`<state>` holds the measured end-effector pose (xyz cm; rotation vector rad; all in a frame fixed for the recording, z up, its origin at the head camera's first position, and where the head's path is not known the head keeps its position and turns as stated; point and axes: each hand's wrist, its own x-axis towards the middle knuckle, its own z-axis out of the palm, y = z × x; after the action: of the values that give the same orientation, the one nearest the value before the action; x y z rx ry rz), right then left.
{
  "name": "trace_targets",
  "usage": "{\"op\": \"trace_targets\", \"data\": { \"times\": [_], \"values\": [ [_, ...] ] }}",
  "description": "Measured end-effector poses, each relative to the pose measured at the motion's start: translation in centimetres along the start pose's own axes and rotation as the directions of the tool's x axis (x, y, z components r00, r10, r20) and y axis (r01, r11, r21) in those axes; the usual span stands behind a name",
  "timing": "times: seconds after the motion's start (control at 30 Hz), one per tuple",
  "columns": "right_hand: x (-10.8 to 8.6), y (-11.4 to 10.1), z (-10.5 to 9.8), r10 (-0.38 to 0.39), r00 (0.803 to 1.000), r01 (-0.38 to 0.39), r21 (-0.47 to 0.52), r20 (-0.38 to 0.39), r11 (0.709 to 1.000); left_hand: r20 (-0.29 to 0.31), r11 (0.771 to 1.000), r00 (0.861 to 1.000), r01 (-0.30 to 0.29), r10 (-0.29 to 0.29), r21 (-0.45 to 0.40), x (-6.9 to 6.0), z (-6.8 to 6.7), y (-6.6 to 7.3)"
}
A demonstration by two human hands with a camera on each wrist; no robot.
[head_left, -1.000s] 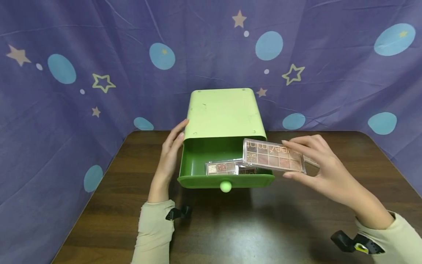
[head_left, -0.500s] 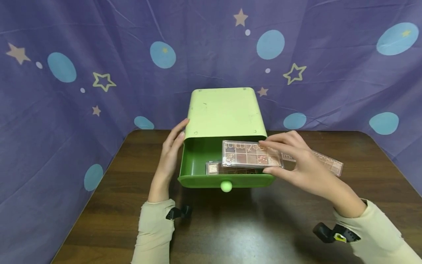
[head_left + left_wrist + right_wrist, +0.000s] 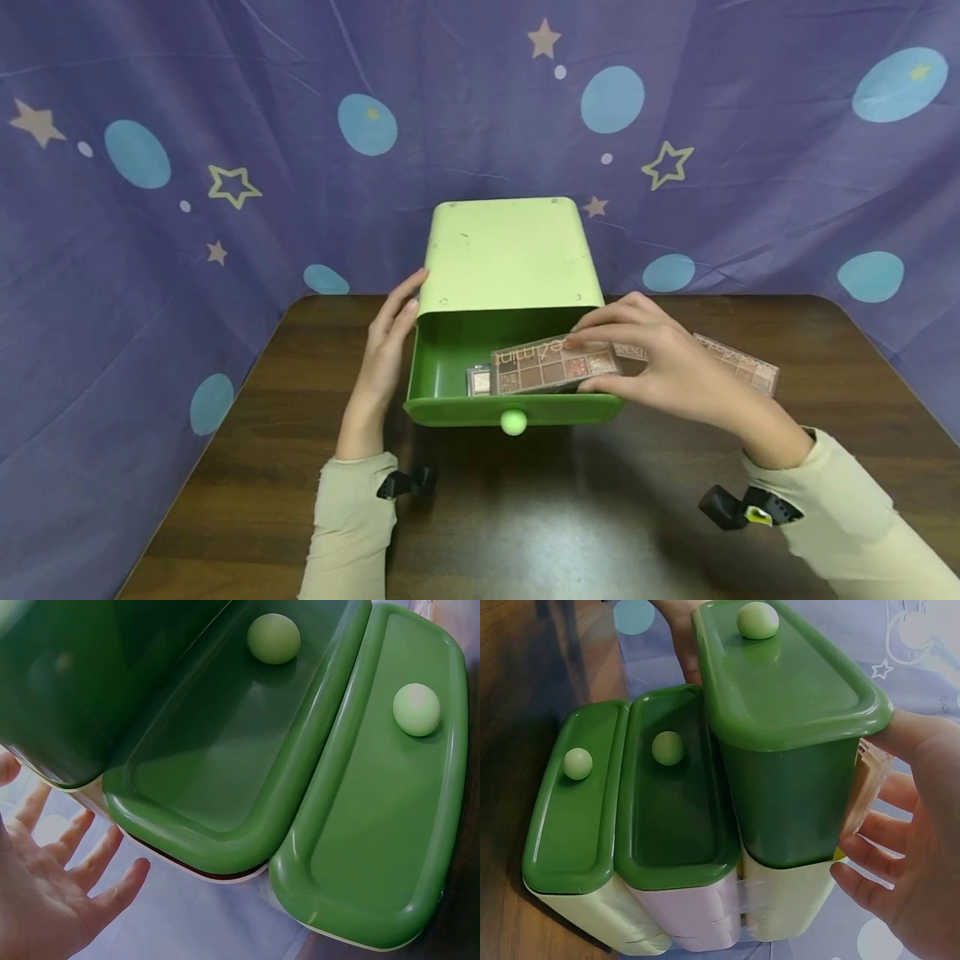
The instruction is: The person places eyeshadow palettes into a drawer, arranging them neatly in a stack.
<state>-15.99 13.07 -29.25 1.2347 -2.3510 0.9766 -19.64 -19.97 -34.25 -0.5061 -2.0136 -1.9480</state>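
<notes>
A light green drawer cabinet (image 3: 510, 250) stands with its top drawer (image 3: 442, 358) pulled out. My left hand (image 3: 381, 358) rests against the cabinet's left side; in the left wrist view its fingers (image 3: 112, 889) are extended and spread. Over the right part of the drawer, my right hand (image 3: 667, 358) pinches a clear-lidded eyeshadow palette (image 3: 540, 367) by its right end, thumb in front and fingers on top. The palette tilts down to the left, its lower edge partly behind the drawer front. Beneath it, another palette (image 3: 478, 381) lies in the drawer, mostly covered.
On the table (image 3: 300, 500), to the right, lies an eyeshadow palette (image 3: 738, 364), with part of another (image 3: 632, 351) showing behind my right hand. Two pushed-in drawers (image 3: 679, 802) with round knobs (image 3: 577, 763) sit below the pulled-out one. A patterned purple curtain (image 3: 480, 125) hangs behind.
My right hand has carried the palette left from beside the drawer and lowered it into the opening, tilting its left end down. Palettes on the right have come into view. My left hand stays put.
</notes>
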Motion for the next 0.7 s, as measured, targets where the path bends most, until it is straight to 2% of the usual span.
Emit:
{"op": "trace_targets", "data": {
  "times": [0.33, 0.57, 0.7],
  "values": [
    [0.16, 0.57, -0.10, -0.011, 0.999, 0.012, -0.034, 0.035, 0.999, -0.003, 1.000, 1.000, 0.011, -0.011, -0.003, 0.05, -0.02, 0.01],
    [0.00, 0.43, -0.16, 0.038, 0.997, -0.036, -0.040, 0.074, 0.999, -0.006, 1.000, 1.000, 0.017, -0.017, -0.010, -0.05, -0.01, 0.15],
    [0.15, 0.42, -0.08, 0.035, 0.996, -0.031, -0.053, 0.080, 0.998, -0.002, 1.000, 1.000, 0.021, -0.021, -0.010, 0.02, 0.01, 0.14]
  ]
}}
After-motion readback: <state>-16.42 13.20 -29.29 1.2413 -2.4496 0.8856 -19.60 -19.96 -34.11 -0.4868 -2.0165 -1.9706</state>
